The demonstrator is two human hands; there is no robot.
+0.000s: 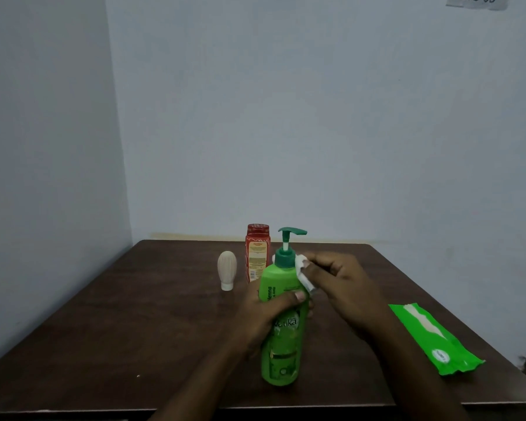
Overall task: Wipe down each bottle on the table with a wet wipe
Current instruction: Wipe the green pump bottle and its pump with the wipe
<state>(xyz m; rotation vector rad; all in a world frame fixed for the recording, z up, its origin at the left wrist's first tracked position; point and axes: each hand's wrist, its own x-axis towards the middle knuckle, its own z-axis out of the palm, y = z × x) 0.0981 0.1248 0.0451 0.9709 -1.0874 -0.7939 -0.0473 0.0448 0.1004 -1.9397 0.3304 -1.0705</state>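
Observation:
A tall green pump bottle point(280, 350) stands upright near the middle of the dark wooden table point(134, 329). My left hand point(264, 314) is wrapped around its middle. My right hand point(340, 281) presses a white wet wipe point(302, 273) against the bottle's right shoulder, just below the dark green pump collar. Behind it stands a red bottle point(257, 253) with a red cap. A small cream tube bottle point(227, 270) stands on its cap to the left of the red one.
A green wet wipe pack point(431, 338) lies open at the table's right side, a white wipe showing in its slot. Pale walls close in behind and to the left. The table's front edge is near the frame's bottom.

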